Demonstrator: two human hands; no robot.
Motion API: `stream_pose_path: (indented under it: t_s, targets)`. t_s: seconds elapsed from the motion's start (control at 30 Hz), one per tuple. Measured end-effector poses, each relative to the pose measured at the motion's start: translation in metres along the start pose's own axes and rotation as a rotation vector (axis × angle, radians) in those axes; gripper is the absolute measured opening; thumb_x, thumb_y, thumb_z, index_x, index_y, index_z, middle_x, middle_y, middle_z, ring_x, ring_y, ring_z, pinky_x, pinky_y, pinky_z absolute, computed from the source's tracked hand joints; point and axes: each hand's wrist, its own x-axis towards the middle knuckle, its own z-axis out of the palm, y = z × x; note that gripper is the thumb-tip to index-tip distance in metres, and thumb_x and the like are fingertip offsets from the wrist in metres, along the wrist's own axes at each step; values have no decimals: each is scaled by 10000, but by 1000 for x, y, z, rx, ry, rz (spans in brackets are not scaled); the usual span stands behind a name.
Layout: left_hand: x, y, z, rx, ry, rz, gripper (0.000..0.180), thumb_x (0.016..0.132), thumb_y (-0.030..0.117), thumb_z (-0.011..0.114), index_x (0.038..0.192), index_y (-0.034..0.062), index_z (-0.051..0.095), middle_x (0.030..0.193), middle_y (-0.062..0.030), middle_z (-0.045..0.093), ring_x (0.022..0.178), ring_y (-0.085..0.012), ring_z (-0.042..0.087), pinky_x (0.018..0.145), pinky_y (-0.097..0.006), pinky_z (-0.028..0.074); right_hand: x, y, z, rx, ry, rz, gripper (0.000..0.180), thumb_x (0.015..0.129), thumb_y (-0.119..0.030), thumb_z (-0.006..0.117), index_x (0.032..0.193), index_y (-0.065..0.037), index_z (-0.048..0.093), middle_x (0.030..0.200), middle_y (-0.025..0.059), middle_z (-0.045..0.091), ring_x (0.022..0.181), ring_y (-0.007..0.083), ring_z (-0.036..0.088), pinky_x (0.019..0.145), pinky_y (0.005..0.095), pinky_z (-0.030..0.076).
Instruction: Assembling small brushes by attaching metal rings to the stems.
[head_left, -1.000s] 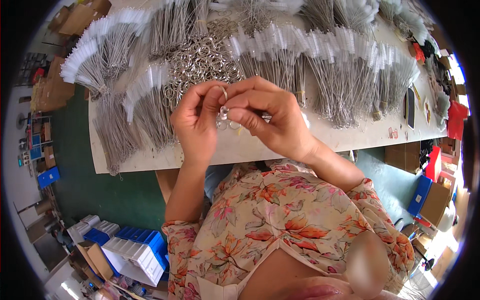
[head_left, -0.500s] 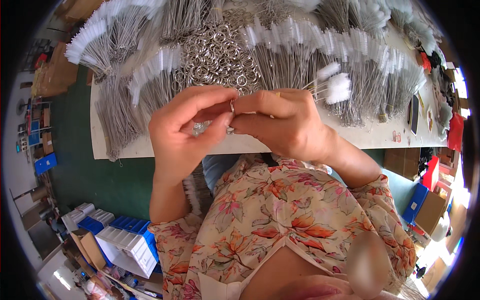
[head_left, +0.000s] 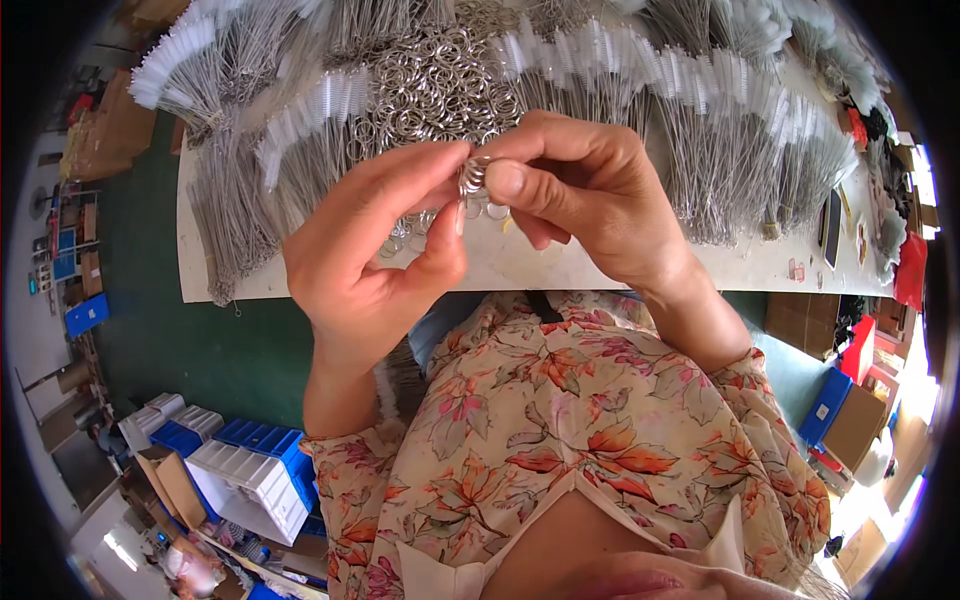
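A small bunch of shiny metal split rings [head_left: 471,178] is held between both hands, above the near part of the table. My left hand [head_left: 375,235] pinches the rings from the left, its fingertips and thumb near their edge. From the right, my right hand [head_left: 590,185] presses its thumb and forefinger on the same rings, the other fingers curled below. The fingertips partly cover the rings. Just beyond the hands lies a heap of loose metal rings [head_left: 440,85], with a few more rings visible under and between the hands.
Bundles of thin wire-handled brushes with white bristles [head_left: 720,130] line the table's right side, with more brushes [head_left: 235,190] at left. A dark phone-like slab [head_left: 829,230] lies near the right edge. White and blue plastic bins [head_left: 250,480] stand on the floor at lower left.
My right hand has moved up and turned, its thumb now on the rings. The two white brush heads that stuck out beyond it are gone from view. My left hand has opened slightly wider.
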Motion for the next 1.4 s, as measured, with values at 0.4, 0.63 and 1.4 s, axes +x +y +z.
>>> stream_pose_path:
  t_s: [0.4,0.63,1.4]
  targets:
    - [5,-5,-6,-111,-163,-72,294,713,-88,630,1005,-61,616,949,-144,638,801,-155,638,700,-247,541,11,-13,-20,-248,-165,124,175,788,-172,699,850,-11,670,692,-1,622,516,42,503,475,168,392]
    - [-10,-2,4,-105,-42,-91,287,705,-58,652,990,-55,624,919,-157,646,789,-176,641,672,-253,532,1,1,-20,-56,-219,293,157,783,-155,700,857,-20,667,678,-3,612,505,48,498,463,187,390]
    - [-15,-6,7,-245,-82,-200,281,769,-94,585,1050,-82,582,1035,-167,604,896,-171,612,779,-269,516,-13,19,-17,-514,-27,-246,80,810,-67,652,853,-2,638,760,36,622,682,79,567,560,245,451]
